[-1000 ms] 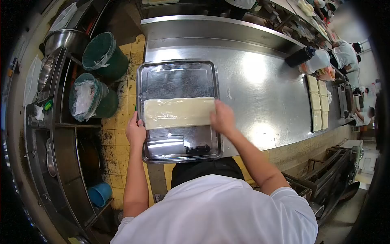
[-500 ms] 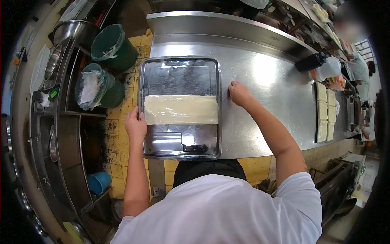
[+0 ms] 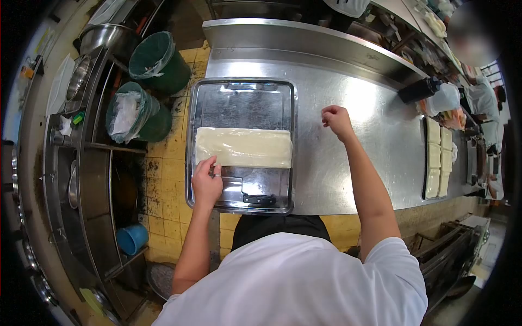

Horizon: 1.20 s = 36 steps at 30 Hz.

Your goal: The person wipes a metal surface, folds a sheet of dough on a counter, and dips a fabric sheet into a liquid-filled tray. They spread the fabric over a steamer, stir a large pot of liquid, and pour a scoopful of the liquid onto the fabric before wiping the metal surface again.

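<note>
A long, pale, smooth slab of dough (image 3: 244,148) lies across a shiny metal tray (image 3: 239,103); it looks wrapped or glossy on top. My left hand (image 3: 207,182) is over the tray's left side, fingers reaching to the slab's lower left edge, with thumb and fingers apart; a ring shows on it. Below the slab, a cleaver (image 3: 258,199) with a black handle and broad blade rests in the tray, its blade partly behind my left hand. To the right of the tray, my right hand (image 3: 336,120) hovers above the steel table with curled fingers and nothing visible in them.
The steel table (image 3: 321,179) has a raised back edge. At its right end sit a tray of pale blocks (image 3: 439,157) and a black bottle (image 3: 418,89). Green bins (image 3: 157,62), a blue bucket (image 3: 132,239) and metal shelving stand left. Other people are at the far right and top.
My left hand has left the tray's left rim and moved right, over the tray to the slab's edge. My right hand has shifted right, away from the tray.
</note>
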Motion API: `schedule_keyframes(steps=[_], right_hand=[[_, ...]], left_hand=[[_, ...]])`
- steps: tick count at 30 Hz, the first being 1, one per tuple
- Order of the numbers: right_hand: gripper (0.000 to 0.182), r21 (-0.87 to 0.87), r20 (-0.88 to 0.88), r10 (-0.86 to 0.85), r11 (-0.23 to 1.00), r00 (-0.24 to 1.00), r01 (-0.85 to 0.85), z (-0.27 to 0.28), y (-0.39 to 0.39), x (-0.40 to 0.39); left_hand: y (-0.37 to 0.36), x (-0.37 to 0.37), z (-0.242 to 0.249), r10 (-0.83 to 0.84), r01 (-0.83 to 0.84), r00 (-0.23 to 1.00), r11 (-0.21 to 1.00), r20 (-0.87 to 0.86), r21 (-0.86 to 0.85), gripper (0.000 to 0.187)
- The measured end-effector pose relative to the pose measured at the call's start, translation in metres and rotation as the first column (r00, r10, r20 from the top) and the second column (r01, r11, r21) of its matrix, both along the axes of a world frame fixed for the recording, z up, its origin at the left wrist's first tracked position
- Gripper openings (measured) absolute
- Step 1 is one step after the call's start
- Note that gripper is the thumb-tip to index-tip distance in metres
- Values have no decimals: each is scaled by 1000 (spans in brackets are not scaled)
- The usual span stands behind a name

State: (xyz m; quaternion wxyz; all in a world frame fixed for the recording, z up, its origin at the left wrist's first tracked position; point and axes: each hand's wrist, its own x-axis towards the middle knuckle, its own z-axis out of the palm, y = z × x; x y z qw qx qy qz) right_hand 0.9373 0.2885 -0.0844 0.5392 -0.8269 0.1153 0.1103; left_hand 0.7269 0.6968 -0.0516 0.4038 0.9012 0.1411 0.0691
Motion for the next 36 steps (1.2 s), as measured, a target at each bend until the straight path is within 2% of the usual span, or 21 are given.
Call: schedule_keyframes(steps=[2,3,5,6,9,12,15,16,17,18,19,20,23,25,26,29,33,36], right_hand=[[22,-234,-32,179,955,983,-182,3,3,-9],[22,-380,46,304,886,951,-265,-1,8,-13],[23,-657,134,557,669,819,-348,-15,17,-19],[22,-692,3,590,584,807,-424,-8,25,-24],[20,-800,-30,593,468,804,-375,-14,41,-31],[21,-810,19,533,505,846,-300,-50,30,-6],[23,-658,142,319,738,937,-151,-40,15,7],[22,-535,174,210,840,962,-87,-36,7,11],[20,-198,127,19,980,992,7,-34,2,12],[18,154,12,-143,978,990,140,-29,-1,9],[16,465,-154,-250,835,956,294,-21,-3,6],[14,607,-211,-274,715,938,346,-13,-5,5],[14,725,-107,-272,636,956,262,28,-8,-1],[15,758,-22,-244,629,969,175,73,-3,-6],[14,758,-1,-237,633,972,155,88,-3,-5],[14,836,2,-119,545,993,64,108,-3,-2],[9,813,4,-222,569,975,126,118,24,-2],[5,596,32,-239,784,971,173,88,26,7]], left_hand=[[-3,-3,0,-20,20,1000,1000,-8,-4,28],[-5,-3,1,-30,30,999,1000,-17,-10,28],[-10,-3,3,-55,55,998,998,-10,-9,28],[-12,-2,3,-70,70,998,998,5,-1,28],[-17,-1,4,-89,89,996,996,23,12,28],[-17,-2,3,-111,106,989,993,95,56,27],[-13,-5,4,-113,105,985,992,127,64,27],[-11,-6,5,-105,99,986,993,126,56,27],[-9,-7,6,-96,93,990,995,107,30,27],[-6,-10,7,-87,87,992,996,87,3,26],[-4,-11,7,-77,79,995,997,66,-23,26],[-2,-13,6,-77,79,995,996,70,-33,26],[4,-16,3,-72,76,994,996,86,-41,26],[6,-15,3,-84,87,992,996,99,-27,26],[6,-15,4,-82,85,993,996,90,-36,26],[5,-11,7,-85,91,993,994,87,-66,27],[7,-13,8,-87,96,991,992,102,-83,27],[10,-15,6,-88,97,990,992,109,-79,27]])
